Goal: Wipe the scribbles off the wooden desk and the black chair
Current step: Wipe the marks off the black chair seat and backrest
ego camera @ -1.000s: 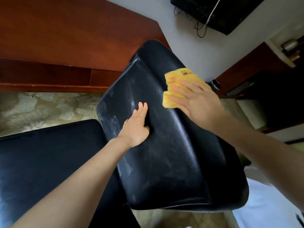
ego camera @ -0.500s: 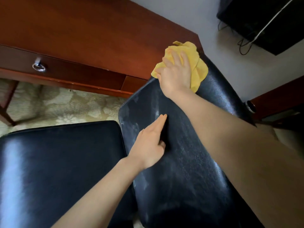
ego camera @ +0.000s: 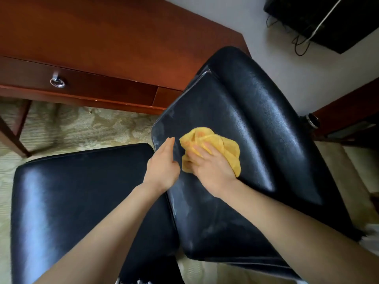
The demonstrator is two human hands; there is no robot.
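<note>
Head view (the only one supplied):

- The black chair (ego camera: 256, 111) is seen from above and behind. Its padded backrest fills the centre-right of the frame and its seat (ego camera: 71, 201) fills the lower left.
- A yellow cloth (ego camera: 227, 148) is bunched up and pressed flat against the backrest, in its left half and roughly at mid-height.
- The cloth is held by the right hand (ego camera: 211, 169). The palm is laid on top, the fingers are curled into the folds, and the fingertips show over the yellow.
- The left hand (ego camera: 163, 167) is set edge-on against the backrest just beside the cloth, close to the right hand. Its fingers are straight and together, pointing up the backrest, and nothing is gripped.
- Whitish smears (ego camera: 160, 128) are visible along the left edge of the backrest and across its lower part, below both hands. Whether they are marks or glare cannot be settled everywhere.
- The wooden desk (ego camera: 102, 37) is located beyond the chair at upper left. The top of the backrest sits near the desk's right corner; contact cannot be judged.
- A drawer front with a metal ring pull (ego camera: 57, 82) is seen under the desk edge.
- A pale patterned carpet (ego camera: 71, 128) is seen under the desk and chair.
- A black box with trailing cables (ego camera: 328, 19) is mounted on the wall at upper right.
</note>
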